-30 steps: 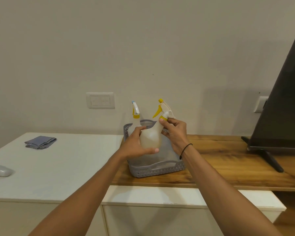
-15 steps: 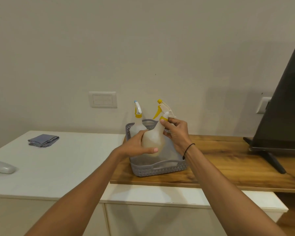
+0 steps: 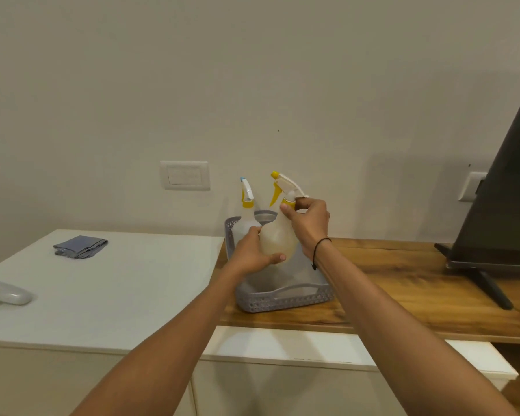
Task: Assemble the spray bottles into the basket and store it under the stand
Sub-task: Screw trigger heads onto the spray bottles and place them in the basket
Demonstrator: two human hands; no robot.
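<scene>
A translucent spray bottle (image 3: pixel 278 238) with a yellow and white trigger head (image 3: pixel 284 186) is held above a grey perforated basket (image 3: pixel 282 298) on the wooden stand top (image 3: pixel 403 283). My left hand (image 3: pixel 251 255) grips the bottle's body from below. My right hand (image 3: pixel 306 226) grips its neck just under the trigger head. A second clear spray bottle (image 3: pixel 246 217) with a white and blue nozzle stands upright in the basket's back left corner.
A white cabinet top (image 3: pixel 108 289) adjoins the stand on the left, with a folded grey cloth (image 3: pixel 80 247) and a white object (image 3: pixel 3 294) at the left edge. A black TV (image 3: pixel 502 211) on a foot stands at the right. Wall sockets sit behind.
The held bottle has tilted slightly and stayed above the basket. Both hands keep their grip, and my right hand has shifted a little around the neck.
</scene>
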